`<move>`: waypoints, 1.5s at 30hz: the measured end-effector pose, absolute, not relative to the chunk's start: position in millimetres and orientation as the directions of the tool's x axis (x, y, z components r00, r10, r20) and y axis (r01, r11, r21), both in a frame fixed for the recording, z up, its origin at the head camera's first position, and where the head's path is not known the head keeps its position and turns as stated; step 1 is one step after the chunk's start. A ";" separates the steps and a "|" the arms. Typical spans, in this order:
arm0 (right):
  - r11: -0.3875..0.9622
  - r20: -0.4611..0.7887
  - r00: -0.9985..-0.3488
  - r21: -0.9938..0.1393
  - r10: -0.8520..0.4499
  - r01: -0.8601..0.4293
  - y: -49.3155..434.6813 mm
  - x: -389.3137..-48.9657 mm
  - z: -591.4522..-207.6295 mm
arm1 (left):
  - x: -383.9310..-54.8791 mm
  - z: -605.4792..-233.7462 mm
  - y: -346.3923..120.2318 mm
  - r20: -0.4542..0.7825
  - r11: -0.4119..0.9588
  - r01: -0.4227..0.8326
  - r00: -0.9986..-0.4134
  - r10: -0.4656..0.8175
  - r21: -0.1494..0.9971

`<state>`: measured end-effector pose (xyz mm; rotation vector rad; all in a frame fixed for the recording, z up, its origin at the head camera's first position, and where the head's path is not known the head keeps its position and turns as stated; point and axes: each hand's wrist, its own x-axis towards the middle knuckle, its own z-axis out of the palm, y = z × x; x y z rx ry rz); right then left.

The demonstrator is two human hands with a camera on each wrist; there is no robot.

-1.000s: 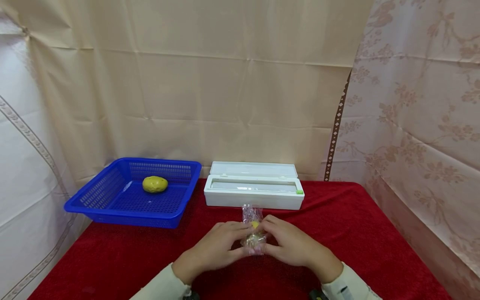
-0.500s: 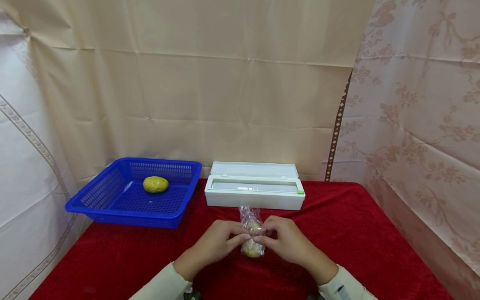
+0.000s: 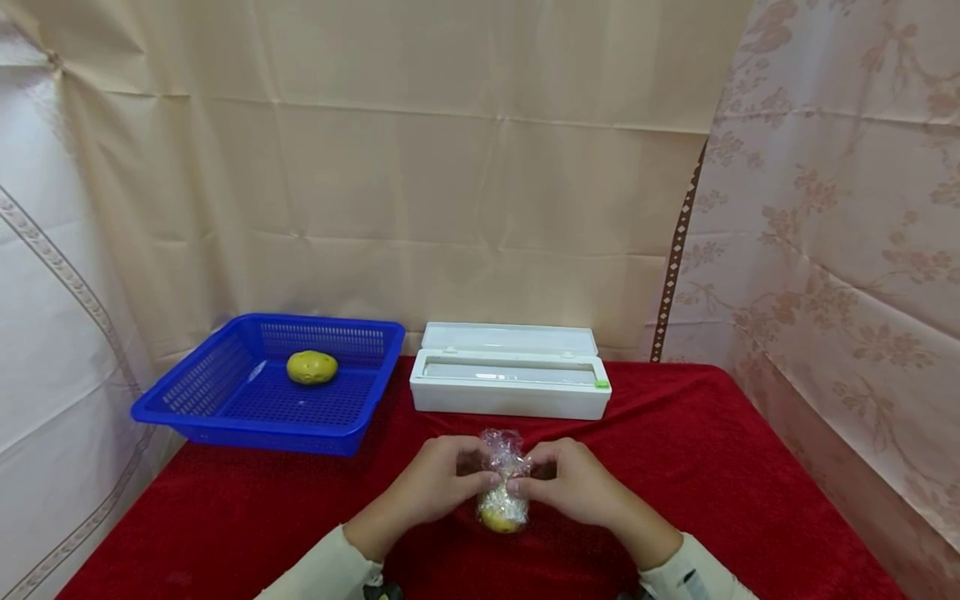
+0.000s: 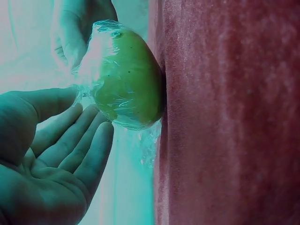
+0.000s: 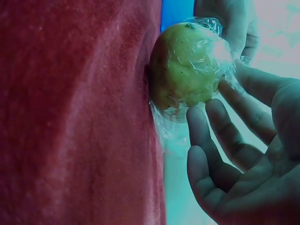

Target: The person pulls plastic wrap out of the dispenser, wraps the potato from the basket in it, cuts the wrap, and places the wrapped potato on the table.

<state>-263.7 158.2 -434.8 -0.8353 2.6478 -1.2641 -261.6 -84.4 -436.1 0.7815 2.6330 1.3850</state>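
A potato (image 3: pixel 498 521) rests on the red cloth in front of me, with clear cling film (image 3: pixel 504 446) wrapped over it and bunched on top. From the left, my left hand (image 3: pixel 438 479) pinches the gathered film between thumb and forefinger. My right hand (image 3: pixel 573 483) pinches it from the other side, its thumb close to the left one. The left wrist view has the potato (image 4: pixel 131 79) touching the cloth, under wrinkled film. In the right wrist view, the right hand's other fingers (image 5: pixel 199 164) spread beside the potato (image 5: pixel 178 65), and loose film trails at its far end.
Behind the hands stands a white cling film dispenser box (image 3: pixel 510 400), lid raised, with a green slider (image 3: pixel 602 384) at its right end. A blue plastic basket (image 3: pixel 270 437) at the left holds another potato (image 3: pixel 311 367). Red cloth (image 3: pixel 712 483) covers the table; curtains surround it.
The near end of the potato has come into view below my hands as they gather the film upward. The film's far end has drawn nearer. Basket and box stay put.
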 end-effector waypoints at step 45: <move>0.409 0.180 -0.803 -0.784 -0.568 -0.466 159.5 -269.8 -452.6 | -264.9 -443.2 -91.5 0.163 0.432 0.417 -0.844 0.512 0.800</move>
